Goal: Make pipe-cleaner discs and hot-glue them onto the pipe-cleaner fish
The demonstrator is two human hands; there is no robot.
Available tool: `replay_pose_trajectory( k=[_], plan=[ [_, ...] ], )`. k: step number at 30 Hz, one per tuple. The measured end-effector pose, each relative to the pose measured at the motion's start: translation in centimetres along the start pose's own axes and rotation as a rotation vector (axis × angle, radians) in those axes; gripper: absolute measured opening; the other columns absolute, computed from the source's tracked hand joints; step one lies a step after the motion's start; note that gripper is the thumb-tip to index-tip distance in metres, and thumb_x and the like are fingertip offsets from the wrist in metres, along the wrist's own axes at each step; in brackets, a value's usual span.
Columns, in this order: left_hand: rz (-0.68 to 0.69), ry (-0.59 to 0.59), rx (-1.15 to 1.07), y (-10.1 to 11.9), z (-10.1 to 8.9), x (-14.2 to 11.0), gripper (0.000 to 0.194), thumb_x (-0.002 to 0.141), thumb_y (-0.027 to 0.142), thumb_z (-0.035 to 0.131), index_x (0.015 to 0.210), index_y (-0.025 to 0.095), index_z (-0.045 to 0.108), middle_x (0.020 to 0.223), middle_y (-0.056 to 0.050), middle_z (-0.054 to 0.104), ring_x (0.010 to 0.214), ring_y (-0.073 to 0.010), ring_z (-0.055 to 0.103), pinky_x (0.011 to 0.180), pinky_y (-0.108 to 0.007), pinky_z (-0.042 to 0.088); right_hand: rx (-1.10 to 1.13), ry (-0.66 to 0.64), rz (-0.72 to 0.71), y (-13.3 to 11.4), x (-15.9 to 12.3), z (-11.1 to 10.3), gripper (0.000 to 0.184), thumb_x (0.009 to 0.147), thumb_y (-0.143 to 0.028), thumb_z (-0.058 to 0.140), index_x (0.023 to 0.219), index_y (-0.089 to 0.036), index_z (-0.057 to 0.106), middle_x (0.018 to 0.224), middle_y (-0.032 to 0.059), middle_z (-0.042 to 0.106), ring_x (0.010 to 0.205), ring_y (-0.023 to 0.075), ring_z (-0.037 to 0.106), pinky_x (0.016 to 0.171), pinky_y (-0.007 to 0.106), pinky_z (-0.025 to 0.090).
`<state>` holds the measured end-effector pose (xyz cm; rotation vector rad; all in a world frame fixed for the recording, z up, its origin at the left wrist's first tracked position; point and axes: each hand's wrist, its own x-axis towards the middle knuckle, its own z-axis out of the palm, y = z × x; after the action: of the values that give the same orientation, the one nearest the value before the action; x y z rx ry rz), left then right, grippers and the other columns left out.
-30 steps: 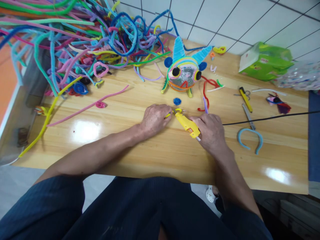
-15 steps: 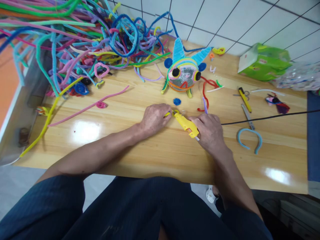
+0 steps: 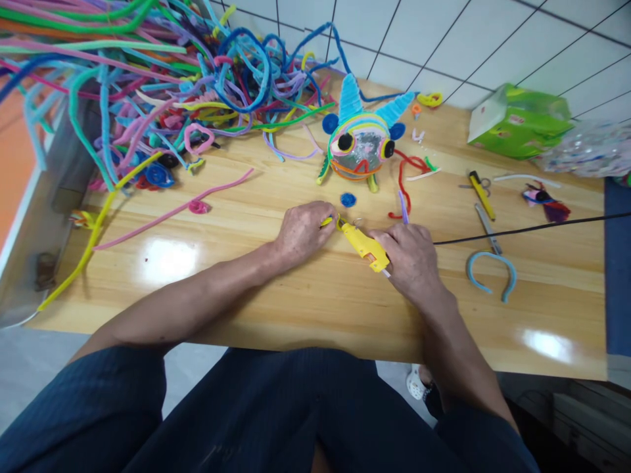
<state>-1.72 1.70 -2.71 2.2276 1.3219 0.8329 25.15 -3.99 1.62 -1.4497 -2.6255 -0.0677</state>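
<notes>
My right hand point(image 3: 411, 259) is closed around a yellow glue gun point(image 3: 365, 246), its nozzle pointing left. In my left hand point(image 3: 306, 231), pinched between the fingers, is a small yellow pipe cleaner piece point(image 3: 327, 222), mostly hidden. The nozzle is at the end of that piece, close to my fingertips; whether they touch I cannot tell. Just beyond lies a flat blue coil point(image 3: 348, 199). Behind it stands a figure point(image 3: 365, 154) with a clear, shiny body, light blue horns, round black-centred eyes and an orange mouth.
A big tangle of coloured pipe cleaners point(image 3: 197, 85) fills the back left. To the right lie a yellow utility knife point(image 3: 482, 195), scissors point(image 3: 488, 230), a light blue curved pipe cleaner point(image 3: 513, 269) and a black cord point(image 3: 532, 230). A green tissue pack point(image 3: 517, 125) stands at the back right.
The glue gun's nozzle has shifted slightly left relative to the yellow piece, nearer my left fingertips. Both hands keep their grip and almost the same place.
</notes>
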Motion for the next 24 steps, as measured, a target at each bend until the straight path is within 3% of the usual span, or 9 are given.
replay_pose_trajectory(
  k=[9,14,18,21,24],
  plan=[
    [0.017,0.0,-0.031,-0.5,-0.3,0.4,0.02,0.102,0.016,0.059,0.092,0.019,0.076,0.092,-0.006,0.082,0.084,-0.0186,0.075,0.078,-0.029,0.056,0.036,-0.026,0.081,-0.3,-0.1,0.1,0.032,0.102,-0.025,0.065,0.132,-0.028,0.077,0.103,0.0093,0.073,0.1,0.0296,0.06,0.09,0.043,0.04],
    [0.021,-0.016,-0.036,-0.4,-0.3,0.3,0.021,0.098,0.014,0.058,0.092,0.019,0.077,0.09,-0.006,0.082,0.084,-0.0192,0.075,0.078,-0.029,0.056,0.083,0.022,0.113,0.7,-0.6,0.0,0.035,0.105,-0.035,0.061,0.136,-0.024,0.075,0.104,0.0109,0.073,0.101,0.0312,0.062,0.09,0.044,0.042],
    [0.02,0.009,-0.078,-0.3,-0.5,0.3,0.02,0.098,0.016,0.058,0.093,0.019,0.077,0.091,-0.006,0.083,0.085,-0.0188,0.076,0.078,-0.029,0.055,0.17,0.109,0.14,0.7,-0.6,0.0,0.035,0.107,-0.034,0.056,0.135,-0.024,0.074,0.108,0.0121,0.076,0.105,0.0319,0.067,0.092,0.046,0.047],
    [0.032,0.042,-0.137,-0.2,-0.7,0.3,0.019,0.1,0.02,0.059,0.094,0.018,0.077,0.092,-0.006,0.084,0.082,-0.0182,0.076,0.076,-0.028,0.055,0.222,0.231,0.312,1.2,-0.5,-0.4,0.035,0.107,-0.034,0.054,0.136,-0.024,0.072,0.115,0.0136,0.078,0.11,0.0334,0.069,0.097,0.05,0.051],
    [0.005,0.055,-0.205,-0.2,-0.9,0.5,0.018,0.102,0.025,0.062,0.092,0.019,0.076,0.089,-0.005,0.084,0.078,-0.0172,0.075,0.074,-0.027,0.054,0.292,0.389,0.555,3.3,-0.4,-0.4,0.04,0.103,-0.036,0.057,0.14,-0.023,0.067,0.127,0.015,0.076,0.117,0.0342,0.069,0.101,0.053,0.053]
  ],
)
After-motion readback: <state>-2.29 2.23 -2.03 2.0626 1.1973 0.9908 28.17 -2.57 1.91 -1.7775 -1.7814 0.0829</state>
